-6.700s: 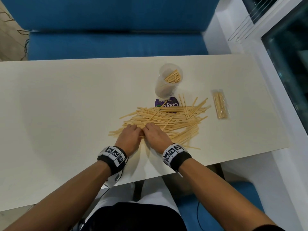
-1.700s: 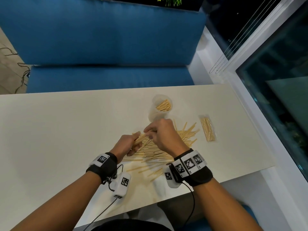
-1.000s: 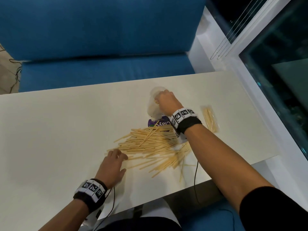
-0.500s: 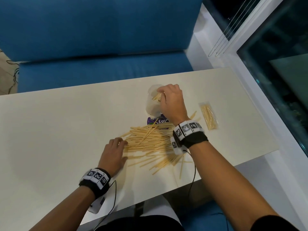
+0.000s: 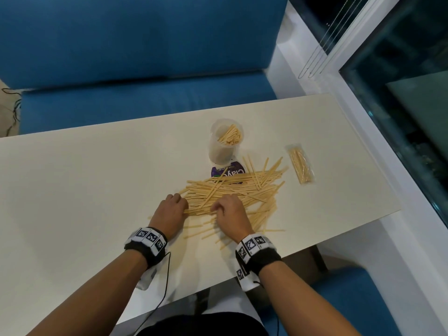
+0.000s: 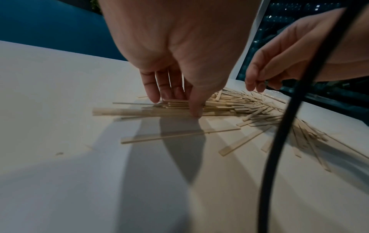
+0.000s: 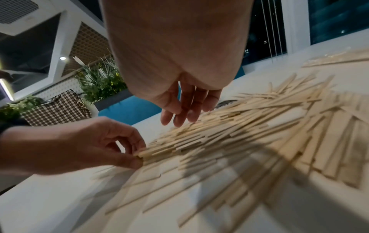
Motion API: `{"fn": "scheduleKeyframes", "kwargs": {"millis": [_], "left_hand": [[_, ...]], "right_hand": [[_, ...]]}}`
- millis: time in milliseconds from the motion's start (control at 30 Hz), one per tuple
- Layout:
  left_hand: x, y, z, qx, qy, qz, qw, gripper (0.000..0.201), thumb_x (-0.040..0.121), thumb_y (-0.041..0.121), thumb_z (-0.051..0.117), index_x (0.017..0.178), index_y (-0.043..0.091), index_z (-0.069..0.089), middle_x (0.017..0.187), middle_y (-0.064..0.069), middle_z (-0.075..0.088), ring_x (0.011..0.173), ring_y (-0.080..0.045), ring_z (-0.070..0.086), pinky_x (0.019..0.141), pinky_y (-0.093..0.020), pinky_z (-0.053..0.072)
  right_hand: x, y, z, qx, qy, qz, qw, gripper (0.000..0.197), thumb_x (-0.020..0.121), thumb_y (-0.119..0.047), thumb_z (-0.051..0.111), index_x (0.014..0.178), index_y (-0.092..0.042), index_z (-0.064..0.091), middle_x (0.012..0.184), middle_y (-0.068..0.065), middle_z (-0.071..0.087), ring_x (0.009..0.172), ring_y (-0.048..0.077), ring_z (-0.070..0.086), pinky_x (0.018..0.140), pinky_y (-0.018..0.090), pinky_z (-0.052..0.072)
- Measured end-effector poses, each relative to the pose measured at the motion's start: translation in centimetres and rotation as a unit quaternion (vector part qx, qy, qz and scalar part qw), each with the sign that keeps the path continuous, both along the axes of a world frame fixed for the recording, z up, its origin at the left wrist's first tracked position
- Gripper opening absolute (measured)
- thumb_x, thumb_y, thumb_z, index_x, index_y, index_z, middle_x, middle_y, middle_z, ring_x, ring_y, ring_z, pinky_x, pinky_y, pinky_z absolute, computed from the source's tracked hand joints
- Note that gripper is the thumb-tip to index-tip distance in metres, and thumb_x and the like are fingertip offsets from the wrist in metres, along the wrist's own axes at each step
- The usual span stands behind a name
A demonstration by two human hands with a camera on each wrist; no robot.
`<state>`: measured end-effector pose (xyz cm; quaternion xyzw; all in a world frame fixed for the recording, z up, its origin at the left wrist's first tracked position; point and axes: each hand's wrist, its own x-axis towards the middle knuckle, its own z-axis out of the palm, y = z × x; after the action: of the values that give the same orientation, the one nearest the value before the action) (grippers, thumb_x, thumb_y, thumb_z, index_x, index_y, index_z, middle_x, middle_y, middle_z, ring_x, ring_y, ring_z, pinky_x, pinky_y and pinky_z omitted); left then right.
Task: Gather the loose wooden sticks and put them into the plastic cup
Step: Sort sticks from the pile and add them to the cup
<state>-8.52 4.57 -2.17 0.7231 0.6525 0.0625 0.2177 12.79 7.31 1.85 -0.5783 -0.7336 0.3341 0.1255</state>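
A loose pile of flat wooden sticks [image 5: 232, 190] lies on the cream table [image 5: 84, 190], just in front of the clear plastic cup [image 5: 224, 144]. The cup stands upright with a bunch of sticks leaning inside it. My left hand [image 5: 179, 203] is at the pile's left end. In the left wrist view its thumb and fingers [image 6: 196, 110] pinch the ends of a small bundle of sticks [image 6: 123, 112]. My right hand [image 5: 219, 208] hovers over the near middle of the pile, and its fingers [image 7: 185, 115] hang relaxed just above the sticks [image 7: 249, 126], holding nothing.
A sealed clear packet of sticks [image 5: 300, 163] lies to the right of the pile. A purple label [image 5: 229, 170] sits partly under the sticks below the cup. A blue sofa [image 5: 145, 69] runs behind the table, and a window frame [image 5: 363, 117] borders it on the right.
My right hand has left the cup and come back down to the pile. My left hand has slid to the pile's left end and closed on some stick ends.
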Motion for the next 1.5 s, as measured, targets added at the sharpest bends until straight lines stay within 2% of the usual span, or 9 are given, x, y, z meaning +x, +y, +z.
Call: {"fn": "scheduleKeyframes", "kwargs": {"millis": [167,400,533,767,933,1133,1300,1400,1500], "left_hand": [[0.2,0.1,-0.1,-0.019,-0.011,0.000,1.000,0.014,0.093,0.015,0.066,0.105,0.008,0.065,0.104,-0.011,0.063,0.099,-0.031,0.056,0.086,-0.041,0.049],[0.0,-0.2,0.3,-0.034,-0.027,-0.008,0.999,0.015,0.098,0.013,0.059,0.110,0.006,0.064,0.109,-0.011,0.056,0.103,-0.030,0.054,0.082,-0.039,0.051],[-0.3,-0.2,0.7,-0.035,-0.033,-0.003,0.999,0.015,0.098,0.010,0.057,0.112,0.007,0.062,0.109,-0.011,0.056,0.097,-0.029,0.056,0.079,-0.039,0.051],[-0.7,0.2,1.3,-0.013,-0.062,-0.008,0.998,0.011,0.099,0.011,0.057,0.108,0.007,0.062,0.101,-0.011,0.063,0.093,-0.031,0.058,0.079,-0.042,0.052],[-0.7,0.2,1.5,-0.022,-0.071,0.001,0.997,0.016,0.096,0.006,0.058,0.112,0.007,0.060,0.106,-0.011,0.062,0.096,-0.030,0.058,0.081,-0.040,0.051],[-0.3,0.4,2.0,-0.042,-0.087,0.007,0.995,0.027,0.096,0.003,0.054,0.122,0.007,0.059,0.111,-0.010,0.057,0.098,-0.028,0.057,0.083,-0.035,0.045],[0.3,0.9,2.4,-0.049,-0.060,0.009,0.997,0.025,0.090,0.025,0.056,0.110,0.011,0.061,0.101,-0.008,0.059,0.092,-0.031,0.058,0.079,-0.042,0.049],[1.0,1.2,2.5,-0.063,-0.026,-0.004,0.998,0.029,0.097,0.041,0.053,0.111,0.016,0.056,0.102,-0.005,0.062,0.094,-0.029,0.058,0.080,-0.042,0.048],[1.5,1.3,2.7,-0.059,0.038,-0.030,0.997,0.030,0.104,0.039,0.044,0.116,0.012,0.051,0.108,-0.006,0.061,0.099,-0.030,0.058,0.085,-0.044,0.043]], "right_hand": [[-0.1,-0.5,-1.0,-0.024,-0.011,-0.005,1.000,0.029,0.093,-0.002,0.052,0.088,-0.019,0.075,0.094,-0.004,0.067,0.102,0.018,0.053,0.095,0.041,0.048],[-0.4,-1.1,-2.4,-0.047,-0.034,0.056,0.997,0.031,0.095,-0.012,0.069,0.125,-0.020,0.067,0.116,-0.001,0.053,0.104,0.016,0.056,0.094,0.033,0.053],[-0.5,-1.1,-2.4,-0.027,-0.043,0.060,0.997,0.028,0.096,-0.014,0.069,0.124,-0.020,0.068,0.112,-0.002,0.050,0.094,0.015,0.056,0.087,0.034,0.056],[-1.5,0.2,-1.7,0.067,-0.096,0.103,0.988,0.048,0.087,-0.023,0.079,0.131,-0.021,0.059,0.121,0.003,0.053,0.111,0.021,0.050,0.096,0.033,0.049],[-1.9,1.7,-1.4,0.137,-0.147,0.148,0.968,0.019,0.092,-0.032,0.073,0.108,-0.021,0.076,0.107,0.001,0.062,0.106,0.024,0.049,0.092,0.043,0.046],[-1.7,3.2,-1.0,0.139,-0.127,0.174,0.967,0.019,0.102,-0.022,0.060,0.110,-0.021,0.077,0.092,-0.001,0.069,0.091,0.024,0.058,0.095,0.045,0.037],[-1.9,4.0,-0.6,0.130,-0.120,0.204,0.963,0.018,0.092,-0.001,0.068,0.101,-0.012,0.079,0.079,0.007,0.061,0.081,0.028,0.053,0.071,0.034,0.033],[-2.2,4.6,0.0,0.099,-0.159,0.235,0.954,0.014,0.097,-0.007,0.064,0.099,-0.015,0.076,0.080,0.004,0.055,0.086,0.030,0.054,0.070,0.035,0.036],[-2.7,5.3,1.1,0.075,-0.185,0.272,0.941,0.018,0.101,-0.010,0.058,0.100,-0.015,0.075,0.082,0.001,0.048,0.088,0.028,0.054,0.074,0.035,0.033]]}}
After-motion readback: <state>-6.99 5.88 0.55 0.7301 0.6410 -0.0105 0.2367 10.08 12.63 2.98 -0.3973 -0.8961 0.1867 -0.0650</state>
